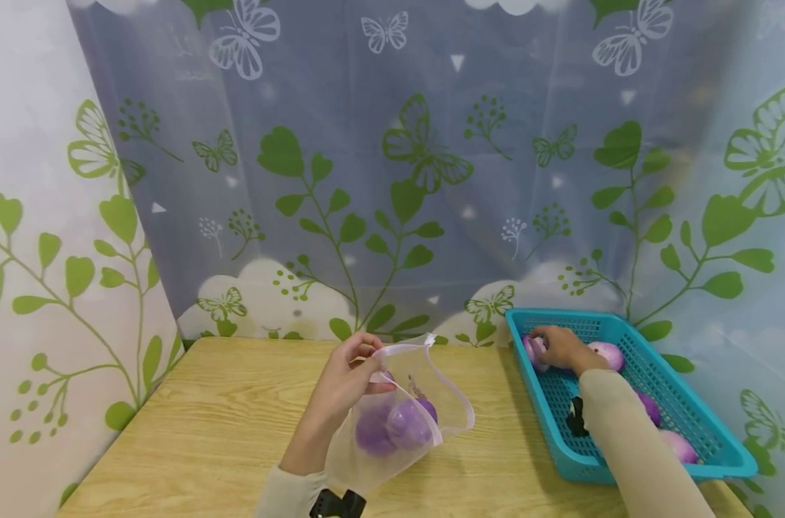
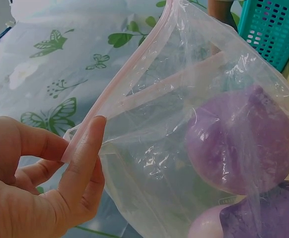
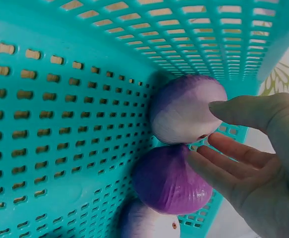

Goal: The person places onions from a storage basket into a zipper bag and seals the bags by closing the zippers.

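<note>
My left hand (image 1: pixel 340 388) pinches the pink-edged mouth of a clear zip bag (image 2: pixel 149 158) between thumb and fingers, and the mouth gapes. Inside the bag lie purple onions (image 1: pixel 408 424), blurred by the plastic. My right hand (image 1: pixel 563 349) is in the far left part of a teal basket (image 1: pixel 540 421). In the right wrist view its thumb tip meets a pale purple onion (image 3: pixel 189 109), while the fairly straight fingers lie beside that onion and a darker onion (image 3: pixel 169 178). A third onion (image 3: pixel 149 223) shows partly below them.
More onions lie in the basket, one pale (image 1: pixel 607 355) near the right hand and another (image 1: pixel 679 446) at the near end. The wooden table (image 1: pixel 237 403) meets a printed curtain (image 1: pixel 340 180) at its back. Black straps (image 1: pixel 337 503) circle the wrists.
</note>
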`<state>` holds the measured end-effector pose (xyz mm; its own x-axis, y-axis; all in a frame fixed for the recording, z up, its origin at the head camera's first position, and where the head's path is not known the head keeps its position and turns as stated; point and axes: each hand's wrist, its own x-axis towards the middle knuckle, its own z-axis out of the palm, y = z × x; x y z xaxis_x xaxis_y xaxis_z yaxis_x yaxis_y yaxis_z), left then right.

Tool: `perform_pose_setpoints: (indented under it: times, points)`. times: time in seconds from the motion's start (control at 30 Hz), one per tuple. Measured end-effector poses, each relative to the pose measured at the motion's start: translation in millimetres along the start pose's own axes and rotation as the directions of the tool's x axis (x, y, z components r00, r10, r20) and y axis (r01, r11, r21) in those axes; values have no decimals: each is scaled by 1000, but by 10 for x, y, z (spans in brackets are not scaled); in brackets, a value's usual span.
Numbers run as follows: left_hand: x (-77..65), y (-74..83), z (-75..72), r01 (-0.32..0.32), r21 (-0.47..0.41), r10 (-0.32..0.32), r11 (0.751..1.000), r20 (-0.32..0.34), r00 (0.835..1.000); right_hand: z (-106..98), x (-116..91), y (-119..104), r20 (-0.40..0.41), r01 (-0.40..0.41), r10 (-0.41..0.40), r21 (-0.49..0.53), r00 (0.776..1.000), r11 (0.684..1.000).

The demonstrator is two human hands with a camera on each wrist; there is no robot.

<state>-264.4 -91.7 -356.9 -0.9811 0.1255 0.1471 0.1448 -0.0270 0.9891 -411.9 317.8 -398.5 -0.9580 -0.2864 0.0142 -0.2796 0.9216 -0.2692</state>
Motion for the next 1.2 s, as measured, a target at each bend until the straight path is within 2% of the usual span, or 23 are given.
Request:
perform_pose_setpoints:
  times: [0.07, 0.27, 0.5, 0.8, 0.97, 1.07, 1.2]
  points:
    - [1, 3, -2, 0, 0, 0, 1000, -2, 1000, 19, 10, 2, -2, 15, -15, -2, 1000, 1000]
    - [1, 3, -6, 2, -2, -2, 1000, 1, 1000, 71, 5, -25, -39, 131, -133, -62, 990, 989]
    - [11, -1, -5, -7, -5, 7, 1000, -10, 1000, 6, 2, -80, 56, 6, -2, -76, 998, 997]
    - [7, -7, 4, -2, -10, 2, 1000, 1, 1000, 0, -46, -86, 25, 27, -25, -65, 999, 998]
    - [15, -4, 8, -5, -12, 5, 1000, -1, 1000, 11, -37, -53, 51, 11, -10, -25, 999, 1000]
    - [15, -2, 10, -7, -9, 7, 1000, -2, 1000, 1, -31, -25, 55, 43, -41, -34, 998, 999]
    - [18, -6, 8, -8, -5, 8, 1000, 1, 1000, -15, -28, -9, 104, -11, 10, 7, 995, 1000]
